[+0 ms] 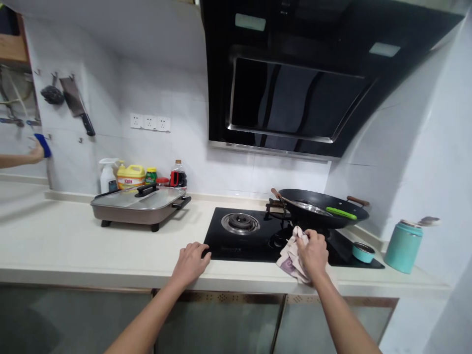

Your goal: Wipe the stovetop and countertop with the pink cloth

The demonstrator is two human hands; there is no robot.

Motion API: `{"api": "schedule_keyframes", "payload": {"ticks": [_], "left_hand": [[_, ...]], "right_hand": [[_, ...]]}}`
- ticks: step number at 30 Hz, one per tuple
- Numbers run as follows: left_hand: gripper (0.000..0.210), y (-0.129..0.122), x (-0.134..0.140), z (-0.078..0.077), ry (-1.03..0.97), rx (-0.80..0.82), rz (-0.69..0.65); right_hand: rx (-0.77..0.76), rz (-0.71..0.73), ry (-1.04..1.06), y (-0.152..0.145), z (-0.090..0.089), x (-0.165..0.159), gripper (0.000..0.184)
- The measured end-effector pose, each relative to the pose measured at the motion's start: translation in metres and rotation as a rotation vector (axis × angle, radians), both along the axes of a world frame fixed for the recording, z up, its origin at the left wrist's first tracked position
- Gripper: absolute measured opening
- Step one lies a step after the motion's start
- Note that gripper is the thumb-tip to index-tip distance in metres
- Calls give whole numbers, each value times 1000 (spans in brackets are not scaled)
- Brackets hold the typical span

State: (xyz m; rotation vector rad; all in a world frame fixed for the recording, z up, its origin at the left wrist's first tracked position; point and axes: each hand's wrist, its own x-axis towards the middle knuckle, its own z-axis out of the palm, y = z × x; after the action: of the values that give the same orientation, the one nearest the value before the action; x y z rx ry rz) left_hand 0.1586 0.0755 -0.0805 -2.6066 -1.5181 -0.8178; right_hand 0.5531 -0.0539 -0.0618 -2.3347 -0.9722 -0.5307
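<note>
My right hand grips a pale cloth with a purple patch, bunched over the front edge of the black gas stove. My left hand rests on the white counter by the stove's front left corner, fingers spread and holding nothing. Ahead of it is the left burner, bare in its metal ring. A black wok with wooden handles sits over the right burner. Inside the wok lies a bright green-handled utensil; its working end is hard to make out.
A turquoise jar and its lid-like cup stand at the right. A lidded electric pan is at left, before several bottles. The range hood overhangs the stove. Another person's hand holds a blue cloth against the wall.
</note>
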Motion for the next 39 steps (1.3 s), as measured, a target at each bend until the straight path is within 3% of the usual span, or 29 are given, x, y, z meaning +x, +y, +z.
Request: {"api": "schedule_keyframes", "payload": {"ticks": [5,11,15,18,22,28,32,36,39], "left_hand": [[31,0,-1,-3,-12,26,-5],[29,-2,2,-4,-21,54,-11],[30,-5,3,-2,-14,54,-6],[30,-6,3,-2,-12,52,-3],[29,-4,1,-5,-20,71,-17],[26,0,-1,-10,-28,111,-35],[22,2,-2,-13,-68,153,-56],[24,3,-4,-12,-100,178,-67],[27,3,-3,-12,-99,170,-58]], "right_hand": [[-165,54,-34,27,-2,-22,41],[-385,240,-39,1,-12,-32,54],[-471,496,-87,-6,-10,-66,62],[-484,672,-137,12,-4,-97,48],[-470,778,-155,58,5,-119,39],[-459,673,-124,120,9,-100,47],[-545,632,-99,149,19,-72,50],[-695,641,-48,166,43,-45,45],[-757,661,-13,161,56,-31,64]]}}
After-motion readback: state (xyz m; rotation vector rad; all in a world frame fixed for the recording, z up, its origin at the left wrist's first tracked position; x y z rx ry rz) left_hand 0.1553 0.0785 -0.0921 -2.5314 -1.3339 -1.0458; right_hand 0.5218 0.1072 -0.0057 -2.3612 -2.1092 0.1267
